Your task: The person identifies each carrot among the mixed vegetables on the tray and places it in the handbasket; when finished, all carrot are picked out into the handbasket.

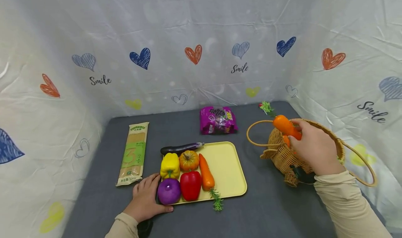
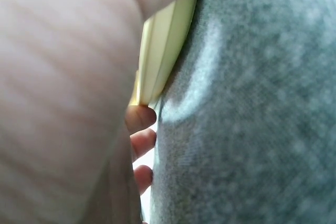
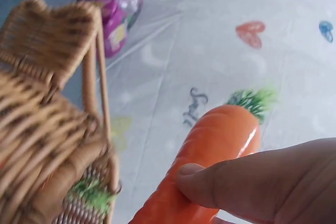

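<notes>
In the head view, my right hand grips an orange carrot with a leafy green top, over the opening of a wicker basket. The thumb presses along the carrot in the right wrist view. More orange shows inside the basket, mostly hidden by the hand. My left hand rests at the near left corner of a yellow tray, its fingers by the left side and its thumb along the front edge. Beside it on the tray sits a purple onion.
The tray also bears a yellow pepper, small pumpkin, red pepper and another carrot. An eggplant lies at its back edge. A noodle pack lies left; a purple bag stands behind. Basket handles stick out.
</notes>
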Motion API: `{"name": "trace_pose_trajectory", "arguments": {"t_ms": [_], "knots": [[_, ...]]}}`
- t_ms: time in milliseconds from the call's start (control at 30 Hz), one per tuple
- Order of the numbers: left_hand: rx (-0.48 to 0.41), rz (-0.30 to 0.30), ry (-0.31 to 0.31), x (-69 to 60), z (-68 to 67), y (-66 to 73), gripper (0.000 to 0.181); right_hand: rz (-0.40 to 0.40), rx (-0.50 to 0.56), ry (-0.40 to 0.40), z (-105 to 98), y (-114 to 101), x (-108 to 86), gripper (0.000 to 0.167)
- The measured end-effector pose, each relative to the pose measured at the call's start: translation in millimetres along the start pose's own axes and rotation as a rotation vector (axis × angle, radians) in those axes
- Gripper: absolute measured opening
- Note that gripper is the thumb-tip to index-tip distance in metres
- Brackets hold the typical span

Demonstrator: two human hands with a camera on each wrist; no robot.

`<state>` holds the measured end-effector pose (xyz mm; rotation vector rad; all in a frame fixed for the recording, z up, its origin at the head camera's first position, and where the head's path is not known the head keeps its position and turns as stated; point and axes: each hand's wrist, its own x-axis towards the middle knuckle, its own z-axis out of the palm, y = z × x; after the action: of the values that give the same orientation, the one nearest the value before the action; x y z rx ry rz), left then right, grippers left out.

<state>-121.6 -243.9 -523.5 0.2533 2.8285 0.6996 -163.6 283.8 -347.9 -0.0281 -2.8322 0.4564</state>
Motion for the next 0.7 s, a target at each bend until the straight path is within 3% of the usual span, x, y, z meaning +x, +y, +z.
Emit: {"name": "trace_pose_trajectory", "arguments": {"t_ms": [300,400,567,633,700], "knots": [[-0.006,-0.005,-0.014,0.4,-1.4,-0.9,0.133,0.013,0.042,-0.004,7,42,5.7,0.047],[-0.009,-0.008,-0.017,0.6,-1.1,-0.9,0.133,0.053,0.015,-0.102,10,53,6.9,0.045],[0.001,-0.007,-0.014,1.0,0.3,-2.0,0.133,0.111,-0.05,-0.38,13,63,9.7,0.048],[0.002,-0.006,-0.013,1.0,0.4,-2.0,0.133,0.121,-0.058,-0.431,13,63,9.8,0.05],[0.0,-0.004,-0.011,0.8,0.2,-1.6,0.133,0.127,-0.056,-0.428,13,62,8.7,0.049]]}}
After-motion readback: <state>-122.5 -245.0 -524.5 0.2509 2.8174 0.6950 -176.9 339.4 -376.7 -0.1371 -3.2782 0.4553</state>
